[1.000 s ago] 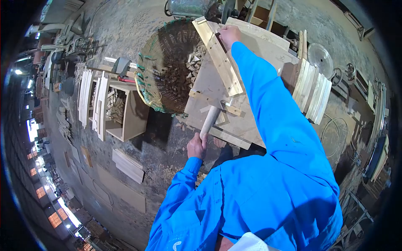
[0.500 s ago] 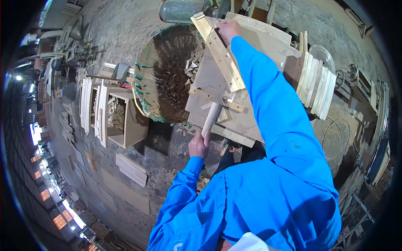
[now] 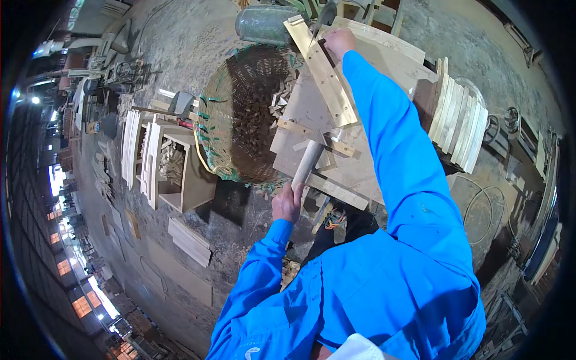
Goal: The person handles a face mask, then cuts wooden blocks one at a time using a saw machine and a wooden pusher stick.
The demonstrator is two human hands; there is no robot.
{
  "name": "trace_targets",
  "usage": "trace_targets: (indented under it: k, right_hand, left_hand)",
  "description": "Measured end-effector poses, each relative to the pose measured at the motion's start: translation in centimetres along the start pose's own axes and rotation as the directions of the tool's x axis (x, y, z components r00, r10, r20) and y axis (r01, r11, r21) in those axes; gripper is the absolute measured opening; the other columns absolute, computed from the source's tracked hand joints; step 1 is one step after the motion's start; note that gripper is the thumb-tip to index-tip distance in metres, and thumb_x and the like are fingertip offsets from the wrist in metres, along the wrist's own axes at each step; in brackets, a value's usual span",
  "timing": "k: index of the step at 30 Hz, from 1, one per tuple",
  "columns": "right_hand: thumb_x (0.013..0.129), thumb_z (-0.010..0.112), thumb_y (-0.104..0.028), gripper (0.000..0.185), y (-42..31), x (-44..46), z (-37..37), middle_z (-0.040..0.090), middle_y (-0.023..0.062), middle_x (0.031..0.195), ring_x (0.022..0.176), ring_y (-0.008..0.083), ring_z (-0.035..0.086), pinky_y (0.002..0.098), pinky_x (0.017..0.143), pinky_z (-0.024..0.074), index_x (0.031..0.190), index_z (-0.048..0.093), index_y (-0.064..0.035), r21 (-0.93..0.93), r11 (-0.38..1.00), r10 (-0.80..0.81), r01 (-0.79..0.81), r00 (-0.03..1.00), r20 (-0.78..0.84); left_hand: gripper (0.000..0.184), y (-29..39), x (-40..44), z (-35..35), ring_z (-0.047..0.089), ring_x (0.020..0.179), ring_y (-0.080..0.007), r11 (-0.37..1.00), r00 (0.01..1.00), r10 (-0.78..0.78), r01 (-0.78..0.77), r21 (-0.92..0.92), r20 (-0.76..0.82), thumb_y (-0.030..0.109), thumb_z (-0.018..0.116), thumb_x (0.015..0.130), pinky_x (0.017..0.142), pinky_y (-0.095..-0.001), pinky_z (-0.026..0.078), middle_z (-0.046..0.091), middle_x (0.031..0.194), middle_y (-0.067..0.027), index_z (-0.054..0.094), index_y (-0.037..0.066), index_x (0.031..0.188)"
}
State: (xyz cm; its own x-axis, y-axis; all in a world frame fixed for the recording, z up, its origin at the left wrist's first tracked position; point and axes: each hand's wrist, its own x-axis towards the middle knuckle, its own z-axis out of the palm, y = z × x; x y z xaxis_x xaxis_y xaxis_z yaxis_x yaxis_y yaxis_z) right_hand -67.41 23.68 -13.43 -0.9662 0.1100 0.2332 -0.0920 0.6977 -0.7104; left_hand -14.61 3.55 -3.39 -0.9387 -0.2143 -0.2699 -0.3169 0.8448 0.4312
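Note:
My left hand (image 3: 287,204) is closed around the near end of a pale length of wood (image 3: 308,163). The far end of that piece lies against a wooden crossbar (image 3: 291,126) on a flat worktable (image 3: 375,144). Stretched to the far side, my right hand (image 3: 340,42) is closed at the edge of a long wooden jig (image 3: 324,75) with holes along it. A dark part shows beside its fingers, but the grip itself is partly hidden. Close by stands a grey saw blade (image 3: 326,19), at the table's far edge.
A large wicker basket (image 3: 210,135) with wood offcuts stands left of the table. Further left is an open wooden box (image 3: 195,180) with small pieces inside. Stacked slats (image 3: 459,123) rest at the right. Boards (image 3: 189,241) lie on the floor.
The view has shifted slightly, moving the table and basket a little to the right in the picture. Both hands keep their holds, and more of the saw blade shows.

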Motion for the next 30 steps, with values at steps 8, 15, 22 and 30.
trace_targets:
  k: [8, 15, 22, 30]
  right_hand:
    - [0.087, 0.075, -0.035, 0.032, -4.1, -6.5, -5.8, 0.076, 0.0149, 0.076, 0.067, 0.0241, 0.074, 0.0389, 0.072, 0.0593, 0.086, 0.079, -0.0029, 0.131, 0.975, 0.175, -0.181, 0.983, 0.059]
    - [0.084, 0.076, -0.050, 0.057, -9.2, -10.3, -6.8, 0.073, 0.0287, 0.097, 0.096, 0.0459, 0.071, 0.0537, 0.089, 0.0545, 0.093, 0.075, 0.0063, -0.060, 0.996, 0.077, -0.071, 0.990, 0.115]
    - [0.088, 0.075, -0.041, 0.046, -7.7, -16.7, -8.0, 0.075, 0.0262, 0.101, 0.096, 0.0404, 0.073, 0.0468, 0.088, 0.0572, 0.100, 0.078, 0.0025, 0.072, 0.971, 0.211, -0.230, 0.956, 0.202]
    - [0.101, 0.063, -0.028, 0.030, -7.1, -29.6, -16.4, 0.064, 0.0114, 0.107, 0.094, 0.0243, 0.061, 0.0413, 0.082, 0.0543, 0.114, 0.064, -0.0014, 0.810, 0.371, 0.723, -0.454, 0.688, 0.055]
  left_hand:
    - [0.051, -0.6, -1.7, -1.1, 0.067, 0.081, -0.0486, 0.999, 0.999, -0.030, 0.030, -0.018, 0.031, 0.052, 0.050, 0.106, 0.071, -0.0574, 0.050, 0.068, 0.083, -0.0270, 0.059, 0.003, 0.098]
    - [0.047, -3.7, -5.1, -1.0, 0.067, 0.086, -0.0492, 0.998, 0.999, -0.031, 0.033, -0.048, 0.032, 0.050, 0.049, 0.107, 0.074, -0.0569, 0.051, 0.068, 0.085, -0.0274, 0.060, 0.005, 0.097]
    - [0.046, -6.7, -8.2, -1.4, 0.067, 0.084, -0.0490, 0.998, 1.000, -0.004, 0.004, -0.061, -0.012, 0.049, 0.051, 0.106, 0.073, -0.0578, 0.052, 0.068, 0.085, -0.0264, 0.059, 0.005, 0.095]
    - [0.050, -8.8, -10.2, -3.8, 0.068, 0.089, -0.0470, 0.974, 0.999, -0.046, 0.045, -0.224, 0.000, 0.053, 0.054, 0.102, 0.079, -0.0593, 0.051, 0.071, 0.089, -0.0244, 0.061, 0.004, 0.096]
